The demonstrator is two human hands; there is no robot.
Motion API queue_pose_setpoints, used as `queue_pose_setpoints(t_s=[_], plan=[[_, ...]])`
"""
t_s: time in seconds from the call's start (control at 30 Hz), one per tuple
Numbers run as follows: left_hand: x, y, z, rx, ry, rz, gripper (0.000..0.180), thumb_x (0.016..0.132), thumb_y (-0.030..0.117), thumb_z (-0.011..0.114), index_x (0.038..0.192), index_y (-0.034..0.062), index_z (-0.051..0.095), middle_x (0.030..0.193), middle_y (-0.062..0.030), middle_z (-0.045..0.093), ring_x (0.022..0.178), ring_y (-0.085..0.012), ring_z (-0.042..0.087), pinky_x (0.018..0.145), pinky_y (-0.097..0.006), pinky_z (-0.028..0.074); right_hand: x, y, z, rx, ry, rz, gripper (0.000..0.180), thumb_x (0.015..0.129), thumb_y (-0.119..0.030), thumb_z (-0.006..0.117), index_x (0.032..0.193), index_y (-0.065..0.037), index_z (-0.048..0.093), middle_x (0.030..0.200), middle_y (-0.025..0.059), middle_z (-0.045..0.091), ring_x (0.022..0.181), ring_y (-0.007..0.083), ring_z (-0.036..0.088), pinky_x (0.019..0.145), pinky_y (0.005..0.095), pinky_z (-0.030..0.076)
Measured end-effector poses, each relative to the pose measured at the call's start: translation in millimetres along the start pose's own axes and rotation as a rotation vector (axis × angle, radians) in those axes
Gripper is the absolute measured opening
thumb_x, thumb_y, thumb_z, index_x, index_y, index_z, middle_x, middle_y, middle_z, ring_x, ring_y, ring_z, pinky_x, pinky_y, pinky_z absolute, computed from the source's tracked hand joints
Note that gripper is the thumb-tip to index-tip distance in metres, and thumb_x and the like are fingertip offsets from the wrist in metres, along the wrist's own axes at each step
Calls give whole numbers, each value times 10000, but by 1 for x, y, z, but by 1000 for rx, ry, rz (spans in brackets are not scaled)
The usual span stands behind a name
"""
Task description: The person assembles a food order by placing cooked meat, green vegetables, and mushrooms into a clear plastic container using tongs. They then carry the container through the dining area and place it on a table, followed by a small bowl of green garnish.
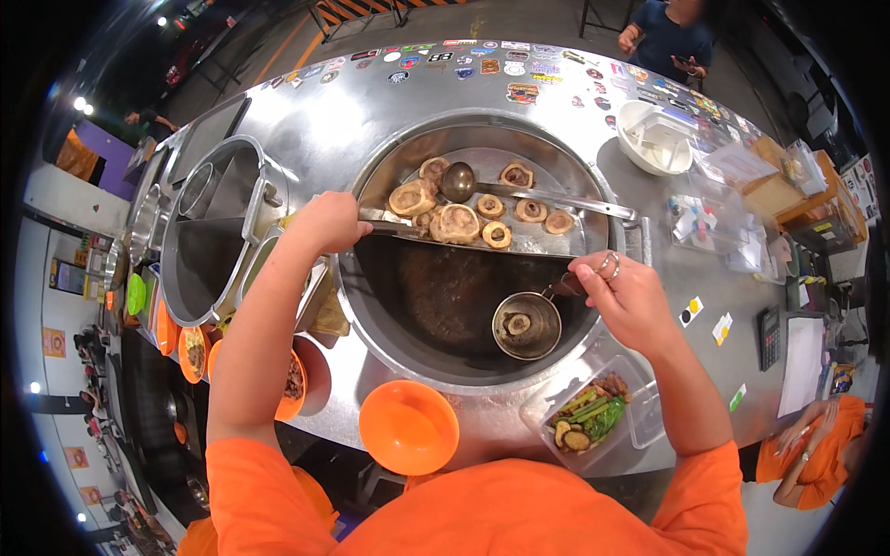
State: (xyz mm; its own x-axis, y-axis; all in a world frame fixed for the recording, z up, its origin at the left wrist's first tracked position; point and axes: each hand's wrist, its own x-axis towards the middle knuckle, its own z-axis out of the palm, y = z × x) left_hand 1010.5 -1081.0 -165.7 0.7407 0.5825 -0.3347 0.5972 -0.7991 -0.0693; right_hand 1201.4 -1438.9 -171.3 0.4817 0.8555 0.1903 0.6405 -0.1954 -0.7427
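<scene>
A large round metal pot (357,343) is divided in two. Its far half has a metal shelf (542,243) with several cut marrow bones (454,223) and a ladle (458,183), whose handle reaches the right rim. My right hand (616,292) is closed around the handle of a small deep metal scoop (527,350) over the dark near half. One bone piece (518,323) lies in the scoop. At the pot's left rim, my left hand (326,222) grips a thin metal utensil handle (382,227); its far end is hard to make out among the bones.
An orange bowl (409,426) stands at the near edge, with a plastic box of vegetables (589,412) to its right. A divided pot (218,241) is at left. White bowls (654,139) and a calculator (769,338) are at right. People (669,42) stand around the counter.
</scene>
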Motion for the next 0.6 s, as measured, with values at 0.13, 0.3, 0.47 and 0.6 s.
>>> queue_pose_setpoints(t_s=[0.13, 0.3, 0.47, 0.6], plan=[[-14, 2, -14, -44, 7, 10, 294, 860, 284, 687, 893, -3, 736, 713, -157, 691, 753, -327, 688, 738, -433, 527, 1, 5, -6, -56, -38, -7, 233, 1000, -179, 559, 1003, 15, 689, 835, 109, 685, 593, 145, 643, 568, 271, 513], [-87, 39, -80, -126, 124, 223, 191, 836, 190, 690, 941, 34, 728, 732, -145, 682, 704, -333, 662, 682, -412, 513, 6, -8, -11, -75, 146, -100, 211, 954, -190, 603, 849, -20, 670, 688, 132, 607, 638, 317, 612, 576, 402, 474], [-143, 106, -60, -62, 282, 669, 121, 826, 207, 697, 891, 105, 684, 708, -49, 660, 672, -240, 672, 558, -367, 501, 19, -36, -11, -161, 178, -265, 236, 942, -191, 613, 779, -23, 642, 667, 129, 603, 631, 311, 612, 560, 411, 481], [-116, 155, -5, 154, 86, 670, 64, 769, 76, 606, 727, 77, 654, 671, -88, 665, 625, -267, 684, 550, -358, 526, 28, -66, -10, -257, 144, -315, 293, 956, -222, 584, 754, -16, 637, 654, 145, 607, 628, 322, 623, 557, 416, 494]])
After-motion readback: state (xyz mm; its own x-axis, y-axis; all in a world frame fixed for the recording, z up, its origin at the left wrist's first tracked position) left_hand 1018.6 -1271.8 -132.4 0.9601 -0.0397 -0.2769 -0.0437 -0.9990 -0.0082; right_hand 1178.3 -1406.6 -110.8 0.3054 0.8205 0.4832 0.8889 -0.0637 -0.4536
